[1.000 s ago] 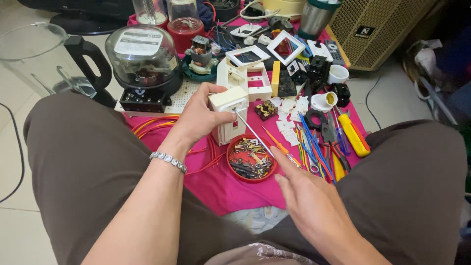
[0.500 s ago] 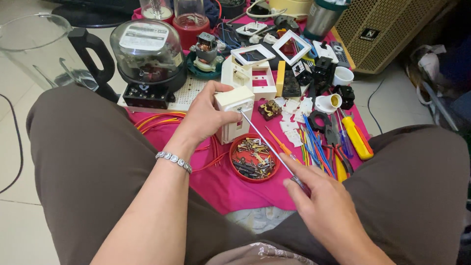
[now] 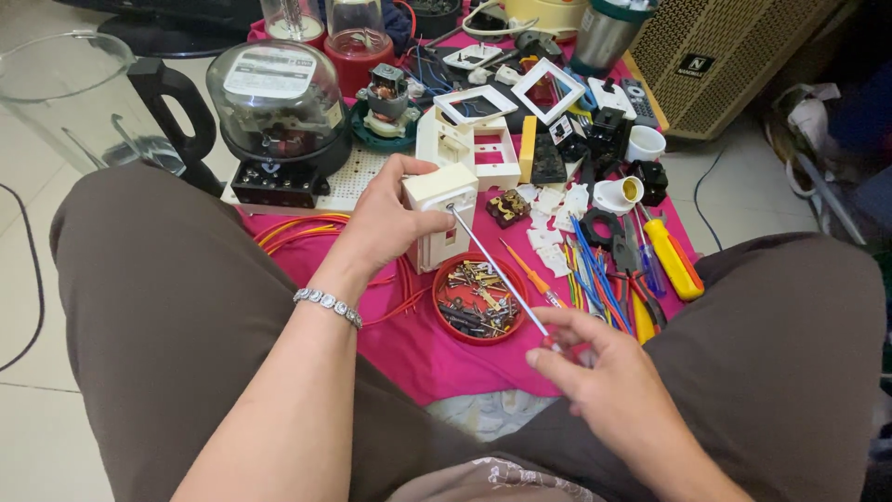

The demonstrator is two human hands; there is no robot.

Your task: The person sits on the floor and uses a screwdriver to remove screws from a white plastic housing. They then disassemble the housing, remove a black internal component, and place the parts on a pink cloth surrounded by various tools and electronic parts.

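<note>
A: Left hand (image 3: 386,223) clamped round cream rectangular plastic switch box (image 3: 440,216), held upright over pink cloth (image 3: 418,349), approx centre frame.

B: Right hand (image 3: 604,376)?

A: Closed on clear-handled screwdriver w/ long thin steel shaft (image 3: 497,271), fingertips pinching handle end at approx 5 o'clock from box.

B: Axis?

A: Shaft running 5 to 11 o'clock, tip touching box front near top edge. Box at 11 o'clock from right grip. Left hand on box itself; right well apart, joined only via shaft.

B: Nearby?

A: Round red dish of mixed screws (image 3: 478,299) just under shaft, at 4 o'clock from box. Yellow-handled screwdriver (image 3: 671,257) at 3 o'clock. Glass-domed electricity meter (image 3: 277,98) at 10 o'clock.
</note>
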